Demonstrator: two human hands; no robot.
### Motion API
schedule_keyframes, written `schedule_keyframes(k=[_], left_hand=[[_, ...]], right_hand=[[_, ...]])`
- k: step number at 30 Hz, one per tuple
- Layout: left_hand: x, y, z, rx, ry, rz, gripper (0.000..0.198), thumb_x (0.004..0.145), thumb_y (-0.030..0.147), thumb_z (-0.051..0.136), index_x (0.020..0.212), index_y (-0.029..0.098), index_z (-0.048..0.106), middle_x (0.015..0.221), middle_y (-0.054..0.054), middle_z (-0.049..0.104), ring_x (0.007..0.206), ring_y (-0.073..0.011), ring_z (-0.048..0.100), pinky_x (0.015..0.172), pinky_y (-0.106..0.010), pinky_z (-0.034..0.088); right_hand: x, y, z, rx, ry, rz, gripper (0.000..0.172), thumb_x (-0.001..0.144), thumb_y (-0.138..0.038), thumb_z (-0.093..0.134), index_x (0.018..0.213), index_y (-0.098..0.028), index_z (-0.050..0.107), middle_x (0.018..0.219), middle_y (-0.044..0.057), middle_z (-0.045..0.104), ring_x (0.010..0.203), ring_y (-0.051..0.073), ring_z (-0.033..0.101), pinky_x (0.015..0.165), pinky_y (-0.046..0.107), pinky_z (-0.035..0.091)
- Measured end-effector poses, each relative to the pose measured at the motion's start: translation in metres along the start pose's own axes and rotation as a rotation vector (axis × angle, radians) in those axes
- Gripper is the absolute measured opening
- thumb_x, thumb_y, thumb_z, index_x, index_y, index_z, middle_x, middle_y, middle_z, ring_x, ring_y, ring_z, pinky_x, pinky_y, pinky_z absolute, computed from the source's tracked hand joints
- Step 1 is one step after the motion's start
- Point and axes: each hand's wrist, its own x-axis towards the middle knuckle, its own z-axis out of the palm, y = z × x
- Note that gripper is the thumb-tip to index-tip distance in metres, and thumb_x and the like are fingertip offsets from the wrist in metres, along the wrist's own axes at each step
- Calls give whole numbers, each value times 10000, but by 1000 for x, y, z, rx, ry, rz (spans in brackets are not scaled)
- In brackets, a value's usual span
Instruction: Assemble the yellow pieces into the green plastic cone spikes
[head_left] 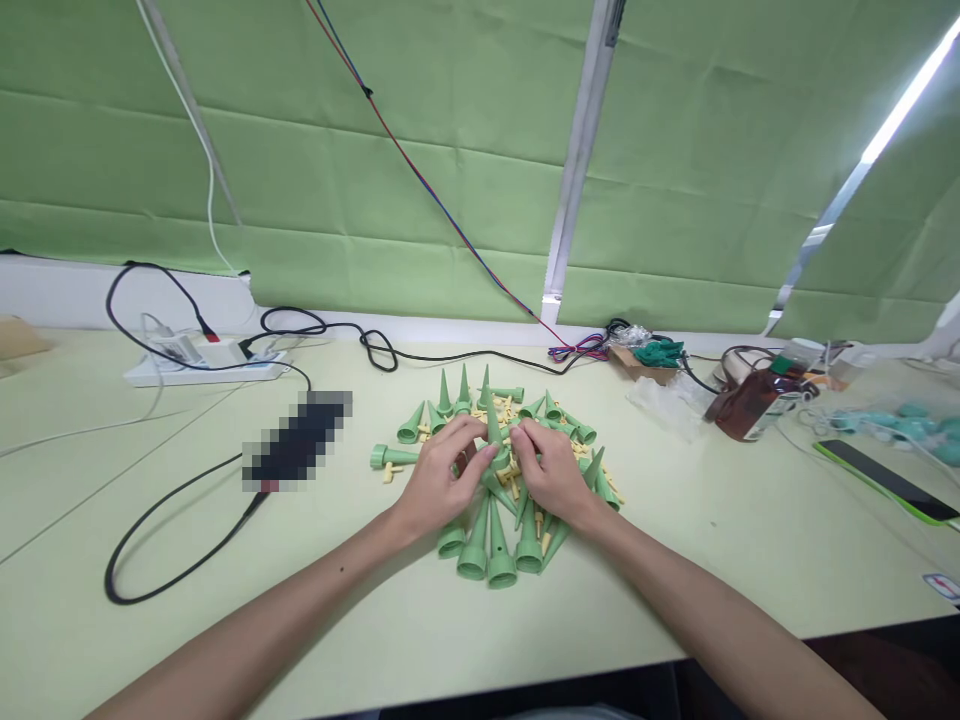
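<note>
A heap of green plastic cone spikes [487, 545] with small cream-coloured pieces [390, 472] mixed in lies on the pale green table [375, 620]. Both my hands rest on top of the heap. My left hand [442, 475] has its fingers curled around one upright green cone [493, 425] at the middle. My right hand [551, 470] meets it from the right, fingers bent and pinching at the same cone. What the fingertips grip underneath is hidden.
A white power strip [206, 365] with black cables stands at the back left, beside a blurred dark object [296, 440]. At the right are a brown bottle [750, 400], plastic bags, teal parts [911, 420] and a phone in a green case [889, 480]. Green blinds hang behind.
</note>
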Motion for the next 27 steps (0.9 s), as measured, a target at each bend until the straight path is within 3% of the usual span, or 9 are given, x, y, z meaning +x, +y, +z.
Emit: schedule_keyframes(k=[5,10,16,23,27], left_hand=[[0,-2,1,23,2,71,86,942,210,517,972,184,593,947,-37,543,693,-110,513,586,-234,427],[-3,-8,3,77,23,102,125,951,209,515,1027,212,614,1039,-43,537,556,-54,468,527,-222,410],[-4,-8,4,151,31,93,184,959,218,502,1112,234,602,1116,-62,531,578,-60,504,594,-248,466],[-2,-2,5,126,67,-23,234,943,243,525,1176,231,513,1095,-57,554,646,-99,537,612,-258,472],[-1,-4,5,86,83,-142,185,924,301,548,1076,203,512,1018,-36,569,656,-107,540,598,-252,460]], right_hand=[[1,1,0,-11,21,-28,344,994,-250,379,664,-221,284,562,-55,300,488,113,303,516,274,243],[2,1,-2,-31,45,-41,361,990,-247,383,647,-217,274,549,-56,284,478,107,289,507,276,231],[1,0,-1,-51,61,-15,368,996,-278,386,647,-218,286,547,-55,294,483,107,303,511,274,246],[1,-2,-1,-44,106,3,374,991,-312,414,642,-218,315,542,-51,328,488,110,322,511,270,263],[1,-2,-3,-24,120,24,329,981,-298,442,668,-209,395,560,-45,379,505,112,359,524,262,287]])
